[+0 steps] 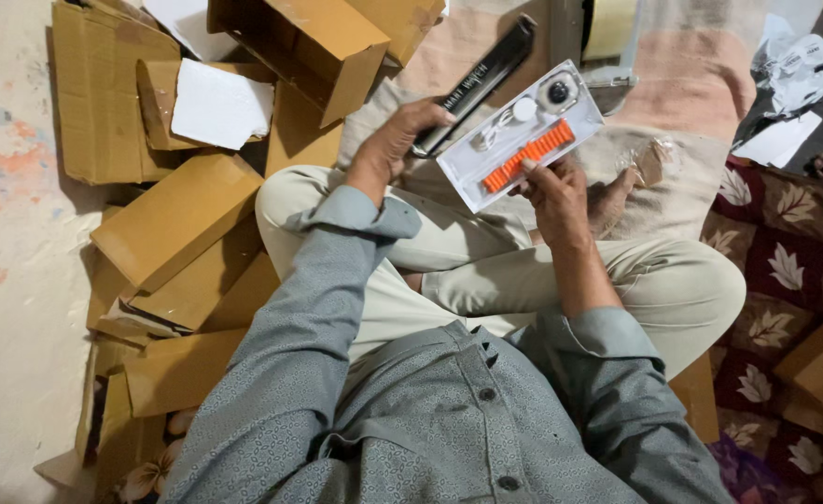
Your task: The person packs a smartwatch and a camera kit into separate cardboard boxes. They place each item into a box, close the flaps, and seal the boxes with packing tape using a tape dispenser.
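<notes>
Left hand (395,142) raised, fingers gripping the black box (481,77) — right hand (553,189) fingers pinch the white tray (514,140).

Flattened cardboard boxes (174,219) lie on the floor (6,280) at left, a patterned mat (785,261) at right, and a tray (521,136) held between them, beyond the knees.

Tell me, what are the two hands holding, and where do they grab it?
The right hand holds a white tray with an orange strap by its lower edge. The left hand grips the near end of a long black box.
</notes>
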